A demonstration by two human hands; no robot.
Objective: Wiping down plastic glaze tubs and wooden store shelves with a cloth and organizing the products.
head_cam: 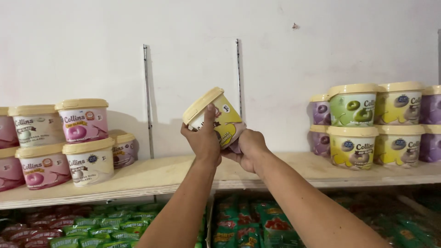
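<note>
Both my hands hold one small tub (223,115) with a cream lid and a yellow label, tilted to the left, in the air above the wooden shelf (161,177). My left hand (203,138) grips its side, thumb up along the front. My right hand (248,149) cups it from below and behind. The tub hangs over the bare middle stretch of the shelf, between two stacks of tubs.
Stacked tubs with pink and white labels (82,119) stand at the left of the shelf. Purple, green and yellow tubs (353,105) are stacked at the right. A white wall with two metal rails (147,92) is behind. Green and red packets (110,227) lie below the shelf.
</note>
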